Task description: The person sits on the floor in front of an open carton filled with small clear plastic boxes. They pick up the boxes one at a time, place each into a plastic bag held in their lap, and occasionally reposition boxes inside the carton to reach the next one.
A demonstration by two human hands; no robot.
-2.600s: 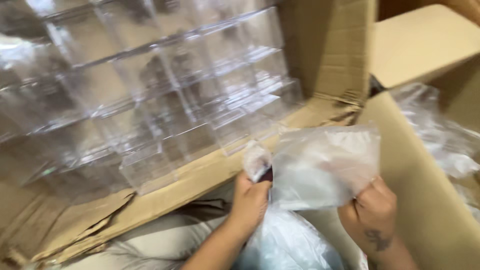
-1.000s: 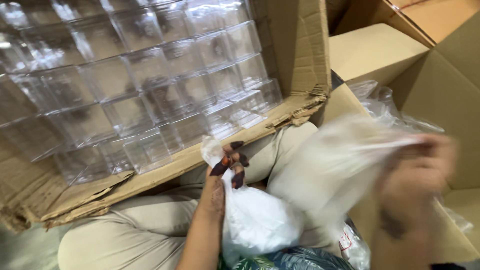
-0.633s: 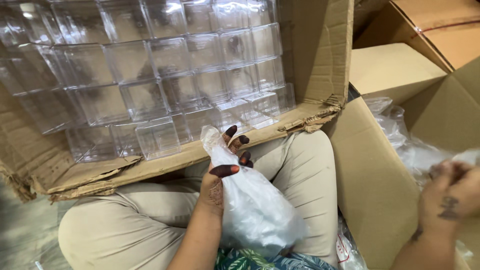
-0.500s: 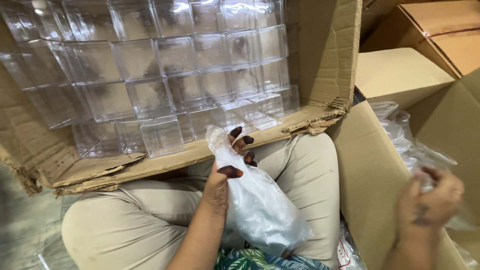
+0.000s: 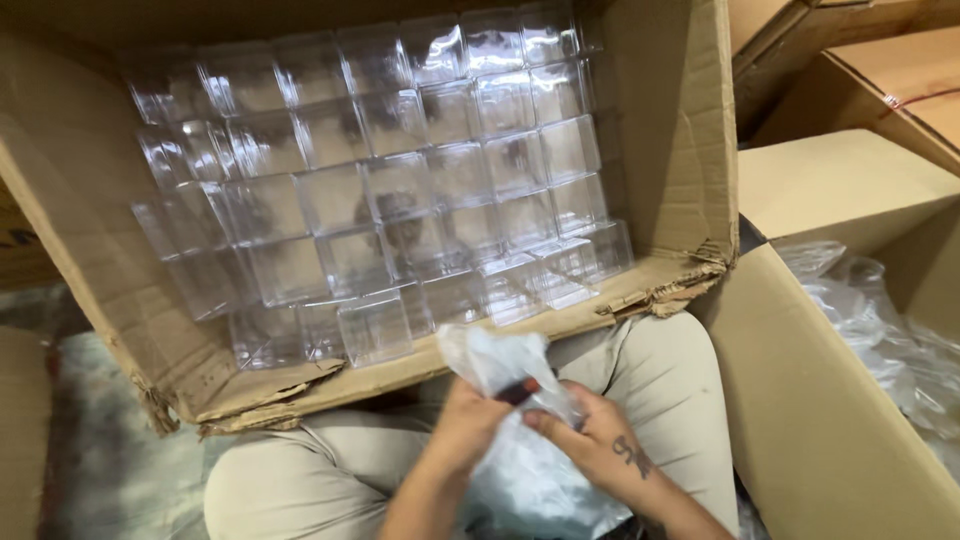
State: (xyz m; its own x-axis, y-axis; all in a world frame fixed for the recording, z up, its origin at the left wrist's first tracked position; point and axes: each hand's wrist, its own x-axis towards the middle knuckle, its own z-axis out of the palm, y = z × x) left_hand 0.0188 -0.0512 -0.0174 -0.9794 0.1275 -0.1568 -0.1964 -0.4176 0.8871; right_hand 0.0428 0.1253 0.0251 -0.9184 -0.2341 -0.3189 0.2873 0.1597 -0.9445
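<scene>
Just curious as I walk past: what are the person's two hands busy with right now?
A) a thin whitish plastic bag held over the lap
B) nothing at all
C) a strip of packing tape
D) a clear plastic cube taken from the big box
A: the left hand and the right hand both grip the plastic bag over the lap, while the clear cubes stay stacked in the cardboard box.

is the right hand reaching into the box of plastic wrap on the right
No, the right hand is on the clear plastic bag over the lap, together with the left hand, away from the cardboard box.
</scene>
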